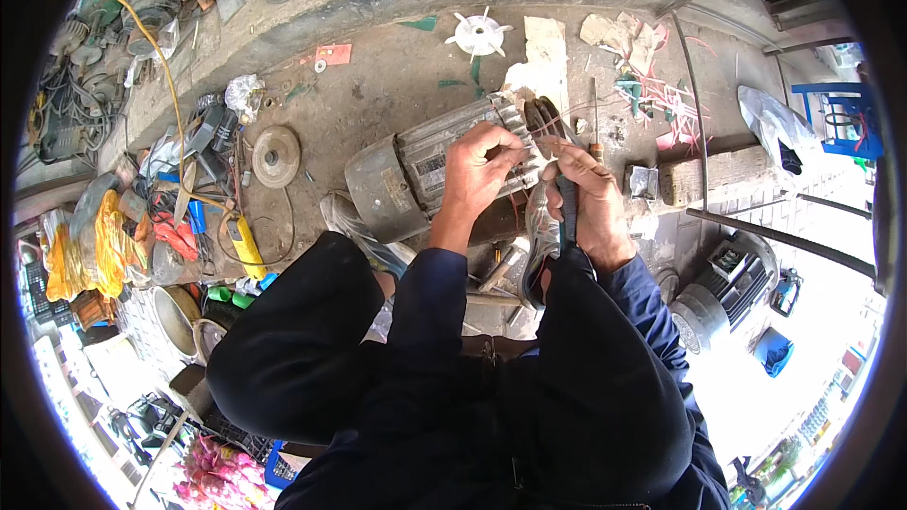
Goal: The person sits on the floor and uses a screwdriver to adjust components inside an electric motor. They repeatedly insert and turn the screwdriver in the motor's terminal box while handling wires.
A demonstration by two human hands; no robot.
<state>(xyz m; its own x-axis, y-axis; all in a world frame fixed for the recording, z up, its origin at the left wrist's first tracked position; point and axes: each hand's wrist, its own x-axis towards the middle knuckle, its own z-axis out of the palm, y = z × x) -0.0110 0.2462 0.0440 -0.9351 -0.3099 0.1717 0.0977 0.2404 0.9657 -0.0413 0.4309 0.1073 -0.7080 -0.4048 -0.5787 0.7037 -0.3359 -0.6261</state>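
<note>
A grey finned electric motor (389, 191) lies on its side on the ground in front of me, between my feet. Over its finned right end, my left hand (475, 173) has thumb and fingers pinched together. Close beside it, my right hand (593, 196) is closed, with a dark-handled tool (569, 210) against its palm; the tool's working end is hidden. Thin reddish strands, which look like wire, show between the two sets of fingertips. What exactly the left fingertips pinch is too small to make out.
A white fan wheel (478, 35) and cardboard (544, 52) lie beyond the motor. A screwdriver (595, 132) and scattered wire scraps (666, 99) are to the right. Leftward are a round metal cover (277, 156) and a yellow meter (246, 247). Another motor (723, 293) stands lower right.
</note>
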